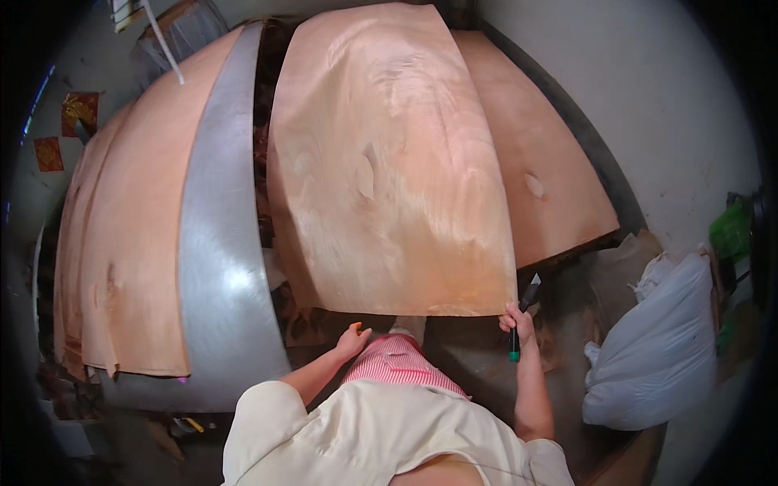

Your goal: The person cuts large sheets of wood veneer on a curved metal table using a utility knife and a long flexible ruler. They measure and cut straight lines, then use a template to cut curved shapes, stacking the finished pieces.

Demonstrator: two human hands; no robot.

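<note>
Seemingly steadying the broad tan wooden sheet (421,186), the right hand (519,322) grips a green-ended black knife (529,297), the left hand (352,343) below it pinches a small orange object (356,326); next likely needs blade clearance.

Lettering: none can be read.
Gold patterns are borne by an upper red paper (79,113) and a lower red paper (49,154).

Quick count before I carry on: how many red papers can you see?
2, both at the far left, beyond the wood sheets: the upper red paper and the lower red paper. Others may be hidden.
</note>
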